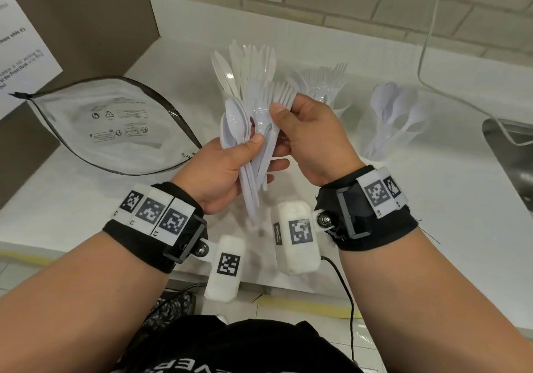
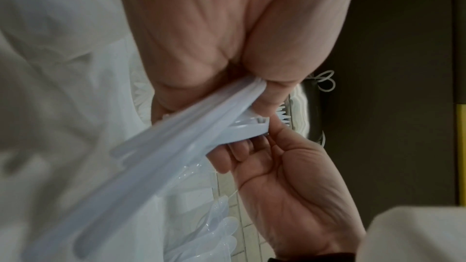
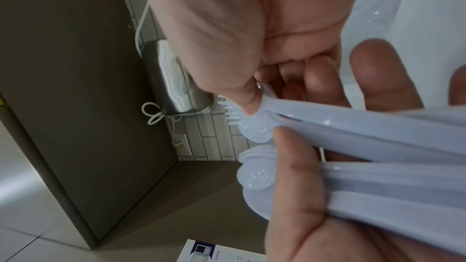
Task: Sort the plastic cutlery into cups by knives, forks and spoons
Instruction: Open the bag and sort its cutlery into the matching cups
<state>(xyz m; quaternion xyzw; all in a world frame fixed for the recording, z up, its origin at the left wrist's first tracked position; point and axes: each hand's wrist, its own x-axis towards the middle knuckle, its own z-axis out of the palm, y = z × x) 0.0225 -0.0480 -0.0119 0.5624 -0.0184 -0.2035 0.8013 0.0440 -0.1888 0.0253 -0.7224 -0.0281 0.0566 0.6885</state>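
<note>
My left hand [image 1: 259,153] grips a fanned bundle of white plastic spoons and forks [image 1: 248,142] by the handles, thumb on top, held above the counter. My right hand [image 1: 285,107] pinches the heads of several forks [image 1: 281,93] in that bundle between thumb and fingers. The right wrist view shows this pinch at the fork necks [image 3: 234,115], with spoon bowls [image 3: 254,178] under the left thumb [image 3: 295,176]. Behind stand three clear cups: knives [image 1: 245,64], forks [image 1: 326,81] and spoons [image 1: 395,113]. Bundle handles [image 2: 176,136] cross the left wrist view.
An open clear zip bag [image 1: 115,124] lies on the white counter [image 1: 432,214] at the left. A steel sink [image 1: 513,153] cuts into the right edge, and a white cable [image 1: 427,55] hangs over it. A brown panel [image 1: 72,26] closes the left side.
</note>
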